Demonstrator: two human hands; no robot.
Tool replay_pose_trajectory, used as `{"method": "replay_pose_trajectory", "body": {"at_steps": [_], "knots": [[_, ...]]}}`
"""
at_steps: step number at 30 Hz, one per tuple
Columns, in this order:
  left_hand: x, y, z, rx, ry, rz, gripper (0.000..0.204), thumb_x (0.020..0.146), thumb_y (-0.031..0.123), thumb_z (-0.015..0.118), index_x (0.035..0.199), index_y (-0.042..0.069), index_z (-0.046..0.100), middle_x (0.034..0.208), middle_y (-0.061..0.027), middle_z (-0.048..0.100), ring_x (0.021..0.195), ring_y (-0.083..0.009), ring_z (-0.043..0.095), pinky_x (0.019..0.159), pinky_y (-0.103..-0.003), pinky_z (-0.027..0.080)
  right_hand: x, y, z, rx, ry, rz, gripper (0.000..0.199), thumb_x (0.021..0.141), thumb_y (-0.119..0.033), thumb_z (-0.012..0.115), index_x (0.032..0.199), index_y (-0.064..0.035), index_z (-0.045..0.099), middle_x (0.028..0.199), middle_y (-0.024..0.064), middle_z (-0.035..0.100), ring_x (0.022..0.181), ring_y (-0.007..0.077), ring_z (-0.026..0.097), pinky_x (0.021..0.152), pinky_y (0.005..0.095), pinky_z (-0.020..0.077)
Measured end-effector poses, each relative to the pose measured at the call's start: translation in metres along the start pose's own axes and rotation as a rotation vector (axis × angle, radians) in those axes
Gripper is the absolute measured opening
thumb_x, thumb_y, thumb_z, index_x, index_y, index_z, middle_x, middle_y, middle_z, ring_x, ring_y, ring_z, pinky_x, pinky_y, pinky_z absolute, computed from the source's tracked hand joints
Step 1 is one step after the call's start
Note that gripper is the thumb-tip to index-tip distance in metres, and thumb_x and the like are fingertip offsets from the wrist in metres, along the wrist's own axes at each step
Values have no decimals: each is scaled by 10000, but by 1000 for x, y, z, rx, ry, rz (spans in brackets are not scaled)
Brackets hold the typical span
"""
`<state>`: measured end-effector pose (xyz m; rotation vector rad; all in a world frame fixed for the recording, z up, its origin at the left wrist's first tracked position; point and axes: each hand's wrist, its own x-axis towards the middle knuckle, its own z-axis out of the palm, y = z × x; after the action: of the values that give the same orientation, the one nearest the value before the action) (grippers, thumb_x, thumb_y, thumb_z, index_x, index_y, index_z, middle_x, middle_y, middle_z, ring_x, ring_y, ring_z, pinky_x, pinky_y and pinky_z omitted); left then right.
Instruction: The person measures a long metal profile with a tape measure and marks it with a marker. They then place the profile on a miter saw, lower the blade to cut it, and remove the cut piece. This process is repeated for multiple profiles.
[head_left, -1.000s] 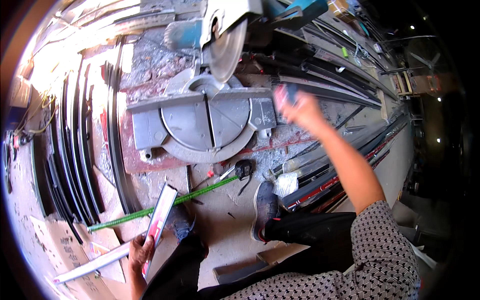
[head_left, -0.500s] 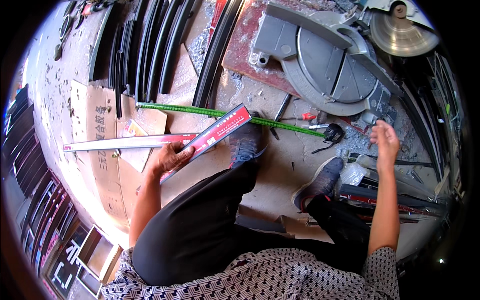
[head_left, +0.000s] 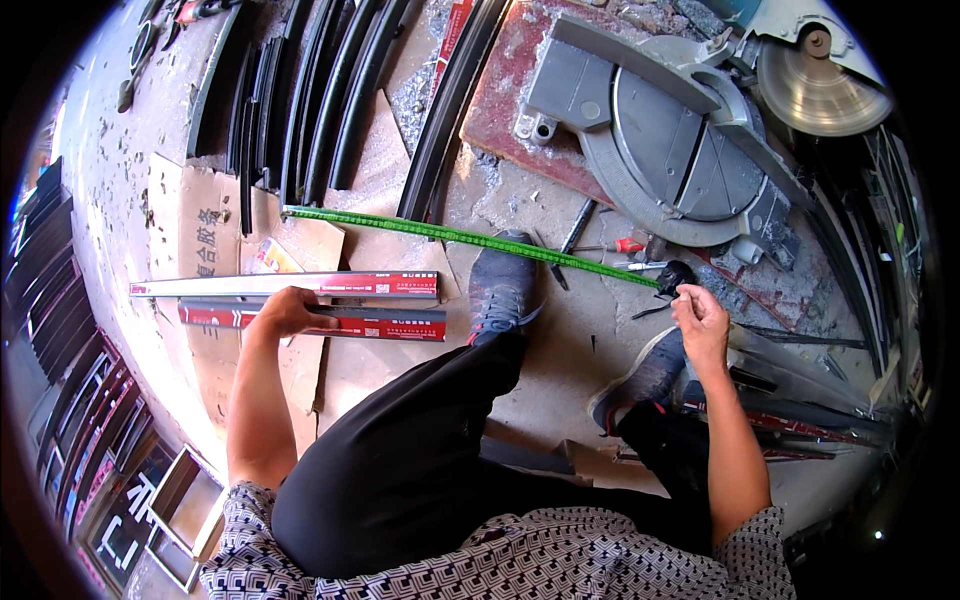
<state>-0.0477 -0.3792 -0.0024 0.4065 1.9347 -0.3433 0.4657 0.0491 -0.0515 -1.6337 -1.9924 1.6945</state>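
Red-wrapped aluminium profile (head_left: 340, 322) lying on cardboard (head_left: 200, 240) beside a second silver length (head_left: 290, 286), left hand (head_left: 285, 312) closed over it, right hand (head_left: 700, 318) pinching the extended green tape measure (head_left: 470, 240) at its black case (head_left: 680, 276), grey miter saw (head_left: 670, 130) beyond

Dusty, scuffed concrete floor (head_left: 560, 360), lit hard and bright at upper left, falling to shade at lower right. Flattened cardboard sheets (head_left: 200, 230) spread over the floor at left. Long black curved profiles (head_left: 320, 90) laid side by side along the top. Grey miter saw (head_left: 670, 130) with round turntable and bare blade (head_left: 815, 85) at upper right, standing on a reddish board (head_left: 510, 110) strewn with metal chips. Dark framed pieces (head_left: 90, 420) stacked at the left rim.
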Motion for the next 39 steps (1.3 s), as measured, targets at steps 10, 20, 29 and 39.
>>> {"method": "replay_pose_trajectory", "body": {"at_steps": [10, 20, 29, 39], "knots": [[-2, 27, 26, 237, 140, 17, 598, 702, 583, 891, 1111, 155, 808, 1175, -149, 753, 1232, -330, 635, 1197, -486, 325, 0, -10, 16, -179, 16, -99, 213, 1052, -157, 645, 1183, 6, 687, 906, 26, 710, 814, 84, 642, 755, 256, 537], [3, 24, 30, 189, 367, 22, 395, 820, 455, 811, 831, 70, 725, 873, -175, 743, 924, -342, 720, 929, -458, 519, 3, -36, 40, -657, -51, -516, 314, 915, -54, 675, 1225, -3, 666, 1199, 185, 654, 1118, 396, 616, 982, 478, 496], [20, 100, -6, -155, 924, 452, 263, 972, 286, 687, 887, 41, 645, 897, -140, 695, 913, -353, 686, 804, -464, 523, 2, -24, 55, -859, -38, -572, 536, 875, -95, 720, 1389, -18, 590, 1339, 202, 563, 1225, 404, 553, 1045, 489, 467], [77, 210, -41, -169, 617, 269, 637, 905, 489, 701, 1213, -67, 667, 1157, -309, 719, 1141, -433, 689, 1009, -470, 518, 0, -11, 67, -877, -163, -541, 381, 878, -117, 712, 1247, -39, 659, 1143, 142, 616, 1109, 356, 581, 977, 484, 475]]}}
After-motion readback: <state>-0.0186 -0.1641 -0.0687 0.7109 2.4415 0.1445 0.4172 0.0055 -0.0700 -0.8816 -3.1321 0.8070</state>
